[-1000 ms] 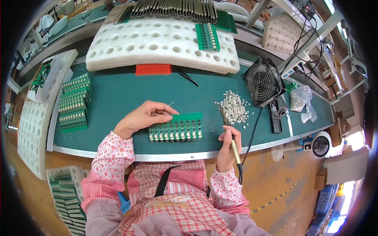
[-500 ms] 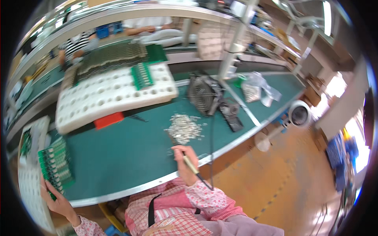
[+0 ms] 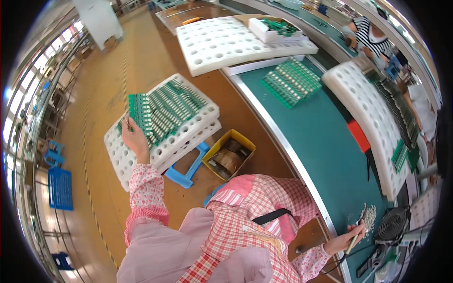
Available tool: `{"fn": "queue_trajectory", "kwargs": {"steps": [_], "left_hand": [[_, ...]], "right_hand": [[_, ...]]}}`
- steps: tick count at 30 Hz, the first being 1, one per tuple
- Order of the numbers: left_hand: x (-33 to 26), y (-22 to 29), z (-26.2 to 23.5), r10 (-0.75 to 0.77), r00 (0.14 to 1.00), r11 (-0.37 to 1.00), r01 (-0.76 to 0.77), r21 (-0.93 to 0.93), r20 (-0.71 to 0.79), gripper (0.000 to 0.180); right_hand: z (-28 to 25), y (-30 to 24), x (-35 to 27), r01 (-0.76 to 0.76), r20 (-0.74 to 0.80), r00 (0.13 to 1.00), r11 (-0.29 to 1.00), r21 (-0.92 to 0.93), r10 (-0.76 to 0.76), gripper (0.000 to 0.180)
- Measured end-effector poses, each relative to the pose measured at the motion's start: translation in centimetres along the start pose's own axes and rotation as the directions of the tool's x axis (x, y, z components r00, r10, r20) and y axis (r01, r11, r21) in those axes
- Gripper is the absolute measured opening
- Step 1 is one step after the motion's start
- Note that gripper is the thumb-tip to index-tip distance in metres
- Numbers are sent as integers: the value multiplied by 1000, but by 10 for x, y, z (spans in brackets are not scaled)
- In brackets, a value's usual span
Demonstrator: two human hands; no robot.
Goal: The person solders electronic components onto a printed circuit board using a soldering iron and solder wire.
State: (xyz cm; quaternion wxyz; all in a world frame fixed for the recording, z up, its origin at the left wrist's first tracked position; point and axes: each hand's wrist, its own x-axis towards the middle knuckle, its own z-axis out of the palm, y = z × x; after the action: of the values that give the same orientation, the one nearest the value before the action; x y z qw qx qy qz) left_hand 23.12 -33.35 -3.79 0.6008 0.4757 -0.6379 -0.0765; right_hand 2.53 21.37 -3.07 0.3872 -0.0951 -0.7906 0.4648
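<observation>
The person's left hand (image 3: 135, 136) is up in the left-centre of the frame, thumb and fingers closed on the near edge of a green rectangular circuit board with a row of pale components (image 3: 137, 109). That board stands just above the fingertips, at the left end of tightly packed rows of similar green boards (image 3: 172, 106); from here I can't tell whether its lower edge rests on anything. The rows sit on a thick white foam tray with round holes (image 3: 207, 114), the hand reaching over its left part. Beneath and beside the tray shows a blue plastic stool (image 3: 181, 177), and to its right a yellow open-topped box (image 3: 245, 140).

Well apart from all that, at the lower right, the right hand (image 3: 349, 239) is wrapped around a slim soldering iron with a pale gold handle (image 3: 351, 244). It hovers by the edge of the green-topped worktop (image 3: 311, 137), right beside a loose heap of tiny silvery pieces (image 3: 369, 221). A round black fan with a wire grille (image 3: 392, 225) stands just past the heap. Near the worktop's far end, upper right of centre, lies another batch of green boards (image 3: 292, 82), out of reach of both hands' fingers.
</observation>
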Motion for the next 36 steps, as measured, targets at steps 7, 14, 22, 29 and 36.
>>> {"fn": "queue_trajectory", "kwargs": {"steps": [7, 14, 22, 29, 36], "left_hand": [[-12, -108, -38, -492, 848, 852, 515, 91, -195, 32], [-43, -149, -57, -657, 720, 721, 687, 93, -223, 36], [-58, -163, -46, -679, 717, 727, 687, -5, -159, 37], [-74, -148, -56, -597, 782, 689, 615, 384, -182, 33], [-65, -157, -51, -547, 818, 632, 541, 555, -174, 36]], "right_hand": [[1, 4, 2, 36, 11, 999, 996, -80, -35, 39], [1, 7, 3, 58, 14, 998, 994, -91, -57, 41], [1, 11, 4, 112, 28, 994, 988, -103, -109, 42], [1, 14, 5, 106, 50, 994, 987, -122, -100, 42], [1, 18, 6, 142, 24, 990, 978, -155, -140, 41]]}}
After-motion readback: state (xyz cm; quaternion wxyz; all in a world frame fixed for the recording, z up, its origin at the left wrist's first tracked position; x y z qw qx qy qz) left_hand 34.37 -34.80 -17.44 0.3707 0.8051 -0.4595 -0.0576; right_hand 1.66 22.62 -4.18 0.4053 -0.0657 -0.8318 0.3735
